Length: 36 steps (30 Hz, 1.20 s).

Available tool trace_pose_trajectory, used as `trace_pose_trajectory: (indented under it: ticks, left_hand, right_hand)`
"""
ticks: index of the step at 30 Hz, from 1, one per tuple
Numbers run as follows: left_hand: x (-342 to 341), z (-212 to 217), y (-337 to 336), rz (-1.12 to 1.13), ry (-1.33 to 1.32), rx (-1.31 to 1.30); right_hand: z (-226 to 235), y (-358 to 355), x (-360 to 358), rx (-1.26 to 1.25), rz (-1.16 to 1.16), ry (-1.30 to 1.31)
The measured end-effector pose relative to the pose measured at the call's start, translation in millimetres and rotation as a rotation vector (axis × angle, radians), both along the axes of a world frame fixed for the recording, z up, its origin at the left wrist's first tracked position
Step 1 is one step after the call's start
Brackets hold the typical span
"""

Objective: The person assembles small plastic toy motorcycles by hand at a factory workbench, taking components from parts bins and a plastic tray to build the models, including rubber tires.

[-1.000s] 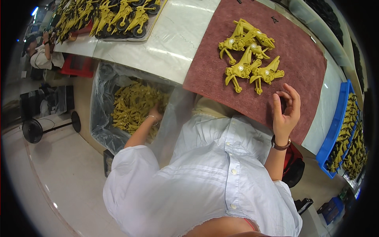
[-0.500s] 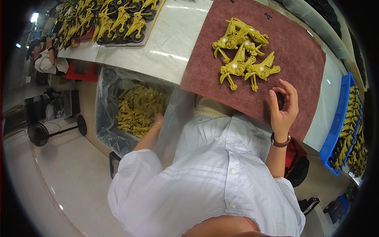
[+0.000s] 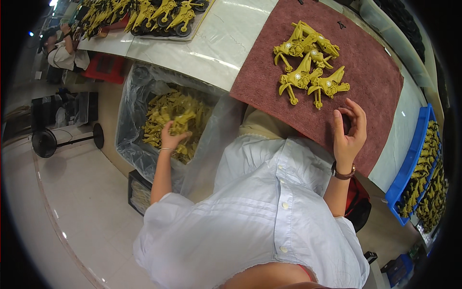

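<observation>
Since the earlier frames the left hand [image 3: 172, 137] has sunk deeper into the plastic-lined box [image 3: 132, 103] beside the table, and its fingers now close around a clump of the yellow plastic parts [image 3: 175, 115] heaped there. Meanwhile the right hand [image 3: 349, 132] has stayed over the near edge of the reddish-brown mat [image 3: 370, 72], fingers curled and half open, holding nothing that can be made out.

Farther up the mat lies a small pile of yellow moulded pieces [image 3: 308, 62], well apart from that hand. A blue tray [image 3: 409, 166] of similar pieces sits at the right end of the white table [image 3: 211, 43], and another tray of assembled yellow pieces [image 3: 159, 14] lies at the far left.

Judging from the tangle in the box, a grabbed clump could snag on neighbouring parts and spill some to the floor as it lifts. Loose liner plastic could also catch the fingers.

Exactly how many parts the left hand grips is hidden by the heap, and fisheye bending blurs the tray contents.
</observation>
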<state>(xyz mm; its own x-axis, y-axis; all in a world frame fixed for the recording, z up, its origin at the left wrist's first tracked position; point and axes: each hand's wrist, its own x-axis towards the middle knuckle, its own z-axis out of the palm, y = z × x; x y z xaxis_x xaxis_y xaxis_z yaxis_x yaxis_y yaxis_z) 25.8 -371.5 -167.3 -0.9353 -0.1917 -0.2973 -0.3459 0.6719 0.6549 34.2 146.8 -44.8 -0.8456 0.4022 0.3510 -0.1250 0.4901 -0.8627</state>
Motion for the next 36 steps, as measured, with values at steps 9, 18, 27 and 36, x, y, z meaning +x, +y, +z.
trace_pose_trajectory:
  ticks: [9,18,27,36]
  left_hand:
    - [-40.4,201.1,75.4,-0.086,0.43,0.169]
    - [-127.9,255.7,337.2,-1.148,0.858,0.198]
    - [-126.2,215.4,471.7,-1.471,0.473,-0.099]
    - [-120.4,193.1,452.5,-1.41,0.794,-0.04]
  right_hand:
    - [3.0,-1.5,-2.5,0.042,0.018,0.012]
    - [27.1,20.3,10.9,-0.735,0.258,0.284]
    - [42.2,91.0,44.6,-0.69,-0.124,0.015]
    - [37.1,112.9,62.4,0.188,-0.214,-0.177]
